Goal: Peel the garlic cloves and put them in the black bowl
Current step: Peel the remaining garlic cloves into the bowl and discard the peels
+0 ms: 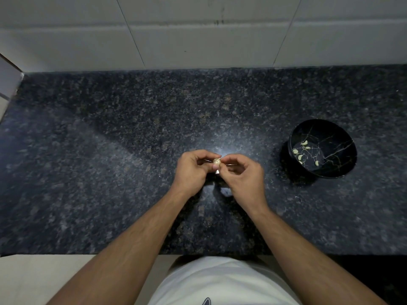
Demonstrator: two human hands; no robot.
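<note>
Open countertop [110, 150] leftward; black bowl [322, 148] the lone obstacle, right.

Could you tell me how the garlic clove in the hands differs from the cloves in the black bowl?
The garlic clove is pinched above the counter between the left hand and right hand; the peeled cloves lie loose in the black bowl. The held clove looks duller and tan, seemingly with skin on; the bowl's cloves look pale yellow and bare. It is one; they are several. All are small and curved.
</note>
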